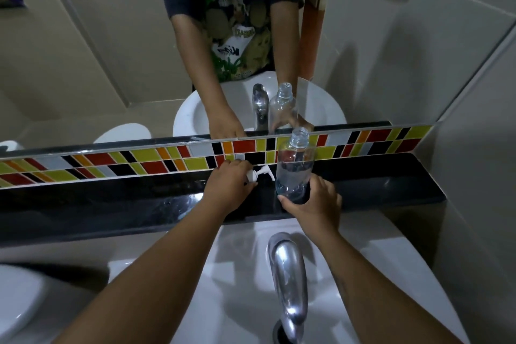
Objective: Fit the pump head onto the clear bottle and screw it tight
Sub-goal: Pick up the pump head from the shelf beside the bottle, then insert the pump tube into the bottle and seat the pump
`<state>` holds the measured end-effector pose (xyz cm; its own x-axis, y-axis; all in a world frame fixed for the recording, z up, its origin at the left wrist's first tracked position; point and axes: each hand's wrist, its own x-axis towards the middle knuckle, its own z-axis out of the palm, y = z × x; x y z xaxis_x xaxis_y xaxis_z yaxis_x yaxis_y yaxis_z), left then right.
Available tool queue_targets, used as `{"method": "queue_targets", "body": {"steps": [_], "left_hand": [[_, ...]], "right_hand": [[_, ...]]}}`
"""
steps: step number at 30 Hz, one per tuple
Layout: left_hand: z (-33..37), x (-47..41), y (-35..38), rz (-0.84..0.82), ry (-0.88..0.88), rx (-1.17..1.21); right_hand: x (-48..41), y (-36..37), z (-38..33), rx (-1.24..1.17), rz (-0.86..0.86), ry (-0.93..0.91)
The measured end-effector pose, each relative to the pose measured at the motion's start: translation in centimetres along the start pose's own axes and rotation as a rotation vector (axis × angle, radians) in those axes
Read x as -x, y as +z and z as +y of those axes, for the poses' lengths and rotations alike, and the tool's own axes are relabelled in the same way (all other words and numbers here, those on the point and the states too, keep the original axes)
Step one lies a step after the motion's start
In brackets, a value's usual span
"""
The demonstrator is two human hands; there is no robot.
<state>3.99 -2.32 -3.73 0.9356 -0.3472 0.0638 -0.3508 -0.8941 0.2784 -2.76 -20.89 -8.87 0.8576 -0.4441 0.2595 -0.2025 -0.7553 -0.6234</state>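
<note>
The clear bottle (295,165) stands upright on the black ledge (111,201), its threaded neck open at the top. My right hand (312,204) grips its base. Just to the left, the white pump head (258,173) lies on its side on the ledge, nozzle pointing right toward the bottle. My left hand (229,183) is closed around the pump head's collar. A small gap separates the pump head from the bottle. The pump's tube is hidden by my fingers.
A chrome faucet (287,282) rises over the white sink (377,274) below the ledge. A strip of coloured tiles (139,160) and a mirror (83,50) back the ledge. Another white basin's edge (16,304) shows at the lower left.
</note>
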Motion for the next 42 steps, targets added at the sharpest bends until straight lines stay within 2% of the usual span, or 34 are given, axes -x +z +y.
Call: {"method": "queue_targets", "body": {"steps": [8,13,17,20,24,27,42], "left_hand": [[0.8,1.3,-8.3,0.053,0.001,0.359],[3.1,2.1,-15.4,0.135,-0.046,0.718],[5.2,2.5,-20.0,0.146,0.044,0.999],[6.7,2.6,-22.2,0.222,0.12,1.143],[8.2,2.4,-23.4,0.321,0.156,1.248],[9.0,1.9,-23.0,0.314,0.17,1.346],[9.5,-1.1,-19.3,0.287,0.157,1.384]], "right_hand": [[-0.1,-0.1,0.3,-0.001,-0.031,-0.04],[0.2,-0.4,0.0,-0.045,-0.008,-0.041],[0.3,-0.5,0.1,-0.042,-0.042,-0.026],[0.2,-0.4,0.2,-0.042,-0.046,-0.012],[0.1,-0.3,0.2,-0.017,-0.068,-0.024],[0.1,-0.3,0.3,-0.02,-0.074,-0.028],[0.1,-0.2,0.5,-0.004,-0.064,-0.083]]}}
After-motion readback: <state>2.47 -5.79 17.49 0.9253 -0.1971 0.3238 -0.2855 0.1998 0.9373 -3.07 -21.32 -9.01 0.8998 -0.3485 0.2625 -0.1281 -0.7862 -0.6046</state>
